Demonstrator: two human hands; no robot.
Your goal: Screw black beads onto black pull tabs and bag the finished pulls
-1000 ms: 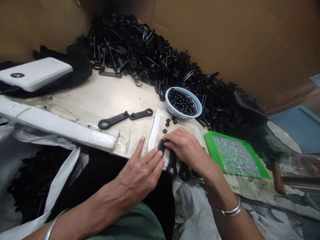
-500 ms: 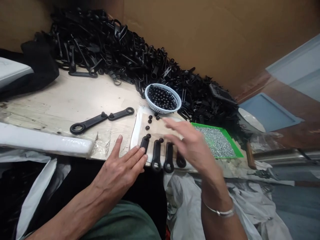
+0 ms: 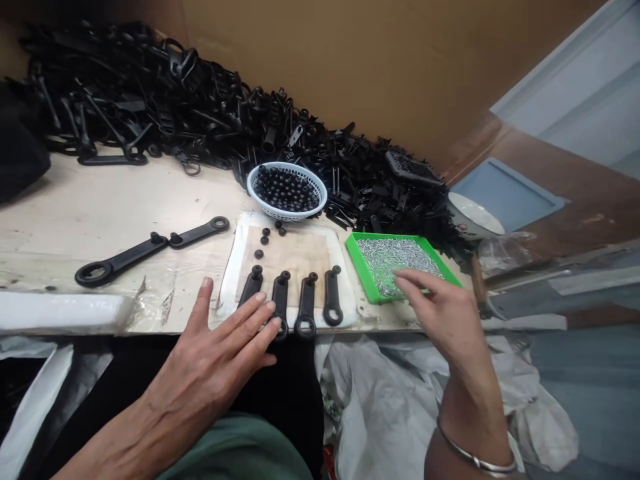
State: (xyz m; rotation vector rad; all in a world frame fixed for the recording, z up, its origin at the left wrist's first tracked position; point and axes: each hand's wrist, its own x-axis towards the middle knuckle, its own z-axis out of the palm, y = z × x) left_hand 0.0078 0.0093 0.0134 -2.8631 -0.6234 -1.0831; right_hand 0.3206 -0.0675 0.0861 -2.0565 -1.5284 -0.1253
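Several black crank-like handles stand in a row on the white pad (image 3: 345,267), each with a ring at the near end and a small round knob at the far end. My left hand (image 3: 220,353) lies flat with fingers spread, its fingertips over the lower part of the leftmost handle (image 3: 250,285) and the ring of the one beside it (image 3: 281,293). Over the green tray (image 3: 367,277) of small silver metal pins (image 3: 400,257) is my right hand (image 3: 445,313), thumb and forefinger brought together in a pinch. Whether a pin is between them is too small to tell.
Loose black knobs (image 3: 259,254) lie on the pad's left half. Behind it stands a light-blue basket (image 3: 253,193) full of knobs. A long heap of black plastic parts (image 3: 210,107) lines the back. Two more handles (image 3: 123,259) lie left, near a white foam strip (image 3: 65,311).
My right hand has moved right, from above the row of handles to the green tray. My left hand stays flat by the leftmost handles. The view has shifted to the right.
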